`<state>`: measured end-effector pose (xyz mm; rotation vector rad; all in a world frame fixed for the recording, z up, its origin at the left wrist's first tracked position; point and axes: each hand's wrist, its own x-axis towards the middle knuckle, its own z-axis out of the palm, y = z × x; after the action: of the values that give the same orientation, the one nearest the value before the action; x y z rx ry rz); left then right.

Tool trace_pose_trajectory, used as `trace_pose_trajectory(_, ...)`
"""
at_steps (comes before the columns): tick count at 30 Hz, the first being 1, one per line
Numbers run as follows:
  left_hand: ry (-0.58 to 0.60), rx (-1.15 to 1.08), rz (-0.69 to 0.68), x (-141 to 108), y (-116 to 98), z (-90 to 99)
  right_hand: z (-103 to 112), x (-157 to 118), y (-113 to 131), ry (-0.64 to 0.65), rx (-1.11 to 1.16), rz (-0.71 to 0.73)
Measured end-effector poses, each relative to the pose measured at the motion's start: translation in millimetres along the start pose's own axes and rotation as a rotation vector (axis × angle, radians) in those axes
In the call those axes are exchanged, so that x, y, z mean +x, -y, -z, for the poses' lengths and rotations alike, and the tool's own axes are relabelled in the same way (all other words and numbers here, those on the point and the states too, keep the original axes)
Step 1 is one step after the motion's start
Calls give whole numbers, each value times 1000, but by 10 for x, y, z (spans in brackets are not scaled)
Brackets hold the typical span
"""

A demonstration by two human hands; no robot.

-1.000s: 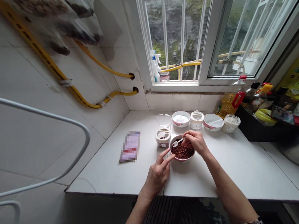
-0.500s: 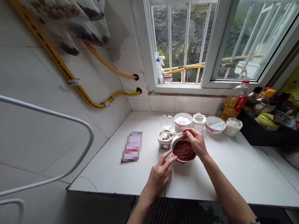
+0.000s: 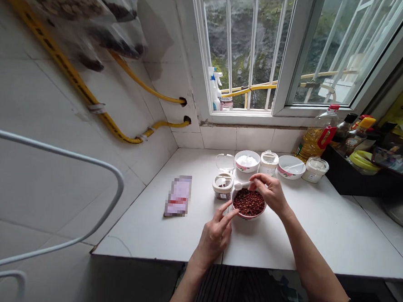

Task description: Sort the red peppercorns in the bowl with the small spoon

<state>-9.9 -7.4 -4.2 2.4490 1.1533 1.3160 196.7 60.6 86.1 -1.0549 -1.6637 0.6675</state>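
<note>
My right hand (image 3: 269,190) pinches the handle of a small white spoon (image 3: 241,185). The spoon's scoop end hovers over the far left rim of a bowl (image 3: 248,217) heaped with reddish-brown peppercorn-like grains (image 3: 249,202). At the bowl's near left edge, my left hand (image 3: 217,231) holds the rim between outstretched fingers. Just left of the bowl stands a seasoning jar (image 3: 222,193), its clear lid (image 3: 225,161) tipped up and a few dark grains showing inside.
Behind are a bowl of white powder (image 3: 247,168), a lidded jar (image 3: 269,162), a bowl with a white spoon (image 3: 290,174) and another jar (image 3: 315,170). An oil bottle (image 3: 313,137) and a black box (image 3: 343,178) of condiments stand right. A blurred purple packet (image 3: 178,195) lies left.
My right hand has drawn the spoon rightward, away from the seasoning jar's opening to the bowl's edge. My left hand stays at the bowl.
</note>
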Motion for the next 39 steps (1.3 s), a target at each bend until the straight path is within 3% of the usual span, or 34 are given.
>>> trace_pose_trajectory(4,-1,-2,2,-4,7,1,86,-17,-29,148,27,-77)
trace_pose_trajectory(10,-3,-5,4,-12,7,3,-99,-55,-54,248,-28,-58)
trace_pose_trajectory(15,4,2,8,-16,14,0,-82,-46,-72,225,178,-288)
trace_pose_trajectory(19,-4,-9,1,-18,21,-5,-32,-20,-66,185,290,-375)
trace_pose_trajectory(39,-3,-21,4,-10,5,2,10,30,-137,99,336,-439)
